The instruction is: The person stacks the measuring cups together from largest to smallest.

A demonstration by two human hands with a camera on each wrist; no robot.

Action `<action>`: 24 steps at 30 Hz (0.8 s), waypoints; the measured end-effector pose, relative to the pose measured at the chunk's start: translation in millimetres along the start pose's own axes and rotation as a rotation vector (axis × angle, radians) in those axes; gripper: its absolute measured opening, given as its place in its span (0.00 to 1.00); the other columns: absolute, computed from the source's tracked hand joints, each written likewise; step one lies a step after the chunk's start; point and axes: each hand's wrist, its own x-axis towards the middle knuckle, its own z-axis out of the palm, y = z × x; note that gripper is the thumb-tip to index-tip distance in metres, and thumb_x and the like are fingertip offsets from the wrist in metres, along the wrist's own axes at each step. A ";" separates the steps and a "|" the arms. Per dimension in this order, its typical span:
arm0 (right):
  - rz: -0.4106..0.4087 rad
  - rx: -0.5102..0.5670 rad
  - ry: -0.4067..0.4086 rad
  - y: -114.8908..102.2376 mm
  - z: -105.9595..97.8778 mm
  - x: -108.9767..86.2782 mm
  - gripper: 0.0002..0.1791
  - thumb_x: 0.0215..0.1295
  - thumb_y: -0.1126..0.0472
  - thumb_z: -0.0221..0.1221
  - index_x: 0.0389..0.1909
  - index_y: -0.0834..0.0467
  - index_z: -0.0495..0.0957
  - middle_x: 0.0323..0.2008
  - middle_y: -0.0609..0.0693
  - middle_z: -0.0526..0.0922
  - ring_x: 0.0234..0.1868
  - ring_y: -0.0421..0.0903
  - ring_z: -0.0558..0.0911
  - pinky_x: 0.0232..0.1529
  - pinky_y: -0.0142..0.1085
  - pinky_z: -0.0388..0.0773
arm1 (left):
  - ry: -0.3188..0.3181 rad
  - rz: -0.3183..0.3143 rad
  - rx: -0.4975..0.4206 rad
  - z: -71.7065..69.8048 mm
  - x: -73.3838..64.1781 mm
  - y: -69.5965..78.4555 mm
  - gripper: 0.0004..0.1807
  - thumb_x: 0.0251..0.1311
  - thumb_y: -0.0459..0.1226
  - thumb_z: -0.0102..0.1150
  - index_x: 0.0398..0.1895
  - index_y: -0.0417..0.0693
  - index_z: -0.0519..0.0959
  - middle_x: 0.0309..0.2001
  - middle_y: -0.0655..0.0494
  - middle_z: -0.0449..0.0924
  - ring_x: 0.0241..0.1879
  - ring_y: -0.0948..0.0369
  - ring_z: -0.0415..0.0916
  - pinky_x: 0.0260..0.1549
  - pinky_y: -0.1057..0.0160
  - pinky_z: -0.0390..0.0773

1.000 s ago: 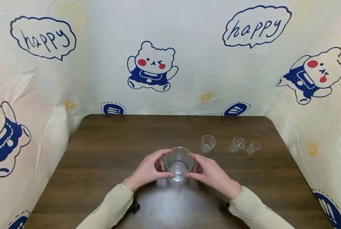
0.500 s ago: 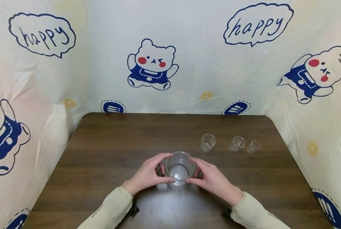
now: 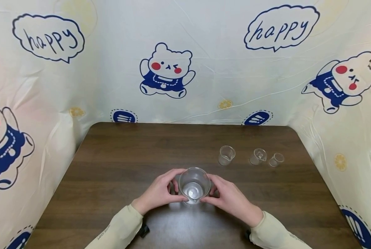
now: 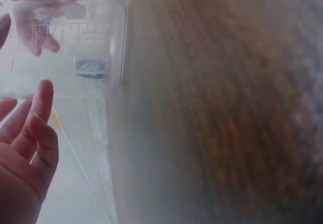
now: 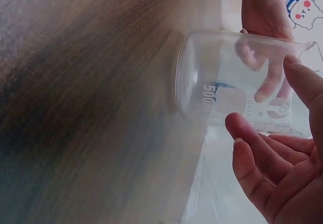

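Note:
A large clear glass beaker stands upright between my two hands near the middle of the table, its spout facing me. My left hand grips its left side, thumb at the near rim and fingers round the far side. Opposite it, my right hand holds the right side in the same way. White print with a "500" marking shows on the beaker in the right wrist view. Scale lines on the beaker appear in the left wrist view, where its base is close over the wood.
Farther back on the right stand three smaller glass beakers: a medium beaker, a shorter beaker and the smallest beaker. The brown wooden table is enclosed by a printed cloth at the back and sides.
Both hands and the large beaker have shifted slightly toward me over the last second. The grip looks the same, and the three small beakers have stayed in place.

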 end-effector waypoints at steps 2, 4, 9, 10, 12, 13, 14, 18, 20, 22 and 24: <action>-0.001 -0.002 0.004 0.3 1.3 -0.2 0.35 0.59 0.49 0.76 0.65 0.54 0.74 0.40 0.40 0.80 0.32 0.39 0.82 0.31 0.26 0.78 | -0.004 -0.001 -0.002 0.6 -0.5 -0.5 0.45 0.49 0.48 0.83 0.71 0.53 0.72 0.30 0.58 0.80 0.28 0.60 0.79 0.24 0.68 0.77; 0.001 -0.003 0.004 0.5 2.7 -0.7 0.36 0.59 0.49 0.76 0.65 0.54 0.74 0.40 0.39 0.80 0.32 0.38 0.82 0.31 0.26 0.78 | -0.006 -0.004 -0.007 1.1 -1.3 -1.2 0.45 0.50 0.48 0.83 0.71 0.53 0.72 0.30 0.59 0.80 0.28 0.60 0.78 0.24 0.68 0.77; 0.011 -0.002 0.000 0.6 5.2 -1.4 0.36 0.60 0.48 0.75 0.66 0.54 0.73 0.40 0.39 0.79 0.32 0.40 0.82 0.32 0.26 0.78 | -0.002 -0.013 -0.014 1.6 -3.1 -2.2 0.45 0.50 0.48 0.83 0.72 0.55 0.71 0.31 0.62 0.79 0.28 0.59 0.78 0.24 0.65 0.77; 0.011 -0.003 0.003 0.6 5.3 -1.4 0.36 0.60 0.48 0.75 0.66 0.55 0.73 0.40 0.40 0.79 0.32 0.40 0.82 0.31 0.26 0.78 | -0.001 -0.013 -0.014 1.6 -3.2 -2.4 0.45 0.50 0.48 0.83 0.72 0.54 0.71 0.31 0.62 0.79 0.29 0.59 0.78 0.25 0.65 0.77; 0.009 -0.012 0.005 0.3 5.3 -1.2 0.37 0.60 0.48 0.75 0.66 0.56 0.73 0.40 0.40 0.79 0.33 0.41 0.82 0.32 0.26 0.78 | 0.000 -0.016 -0.010 1.5 -3.1 -2.4 0.45 0.50 0.49 0.83 0.72 0.54 0.72 0.32 0.64 0.78 0.29 0.59 0.78 0.26 0.65 0.76; 0.007 -0.017 0.006 0.2 5.1 -1.1 0.37 0.60 0.49 0.76 0.66 0.57 0.73 0.40 0.40 0.79 0.33 0.41 0.82 0.32 0.26 0.78 | 0.001 -0.018 -0.008 1.4 -3.2 -2.6 0.45 0.50 0.49 0.83 0.72 0.53 0.72 0.32 0.65 0.77 0.30 0.59 0.78 0.26 0.66 0.76; 0.004 -0.023 0.005 0.2 4.9 -1.0 0.37 0.60 0.49 0.76 0.66 0.58 0.73 0.40 0.41 0.79 0.33 0.42 0.82 0.32 0.27 0.78 | 0.001 -0.019 -0.004 1.4 -3.2 -2.7 0.45 0.50 0.49 0.82 0.72 0.53 0.72 0.34 0.65 0.76 0.31 0.59 0.77 0.26 0.66 0.75; -0.013 -0.074 -0.002 -0.1 3.4 -1.5 0.37 0.59 0.49 0.76 0.66 0.58 0.73 0.43 0.42 0.81 0.35 0.41 0.83 0.34 0.28 0.79 | 0.002 -0.022 0.008 1.4 -3.8 -2.8 0.46 0.51 0.51 0.82 0.73 0.54 0.71 0.41 0.66 0.76 0.36 0.61 0.76 0.28 0.68 0.75; -0.020 -0.106 -0.007 -0.2 2.0 -2.3 0.38 0.59 0.49 0.76 0.66 0.58 0.73 0.45 0.43 0.81 0.36 0.40 0.83 0.35 0.29 0.80 | 0.004 -0.019 0.015 1.4 -4.1 -2.7 0.46 0.51 0.51 0.82 0.73 0.56 0.71 0.46 0.64 0.77 0.40 0.62 0.76 0.30 0.67 0.76; -0.021 -0.128 -0.018 -0.5 0.5 -3.4 0.38 0.60 0.49 0.76 0.67 0.59 0.72 0.47 0.45 0.82 0.37 0.40 0.84 0.36 0.30 0.81 | 0.009 -0.009 0.019 1.6 -4.3 -3.0 0.46 0.51 0.52 0.81 0.74 0.57 0.70 0.51 0.61 0.79 0.43 0.62 0.75 0.33 0.64 0.78; -0.020 -0.141 -0.031 -0.5 -1.8 -5.1 0.39 0.61 0.49 0.75 0.69 0.59 0.72 0.50 0.46 0.83 0.38 0.40 0.84 0.37 0.30 0.81 | 0.011 0.002 0.023 2.0 -4.3 -3.2 0.47 0.51 0.53 0.81 0.74 0.59 0.69 0.56 0.58 0.79 0.47 0.62 0.75 0.38 0.60 0.81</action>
